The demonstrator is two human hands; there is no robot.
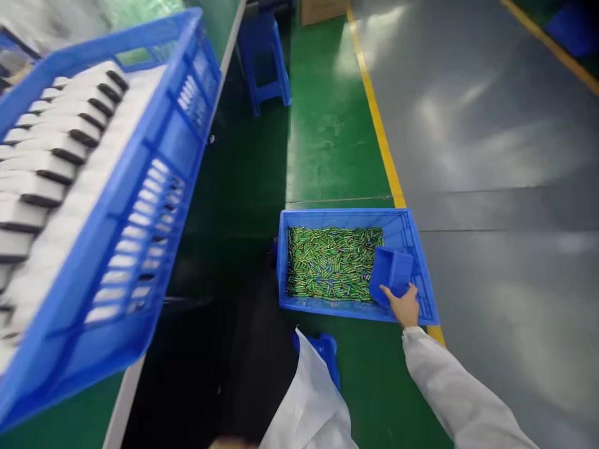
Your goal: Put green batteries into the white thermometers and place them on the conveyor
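Observation:
My right hand (405,305) grips the near edge of a small blue plastic bin (400,274), fingers closed on its rim. That bin sits tilted inside the right end of a large blue crate (341,305) on the floor. Small green cylindrical pieces, which look like batteries (332,259), cover much of the crate's bottom, a few blue ones among them. At the bottom edge a blurred, skin-coloured patch seems to be my left hand (233,443); its fingers cannot be made out.
On the worktop at left stands a blue slotted basket (187,125) with rows of white, black-edged pieces (60,149). A blue stool (264,59) and part of a cardboard box (322,9) are farther off. Another blue plastic object (330,355) shows beside my white coat. A yellow line (374,112) crosses the floor.

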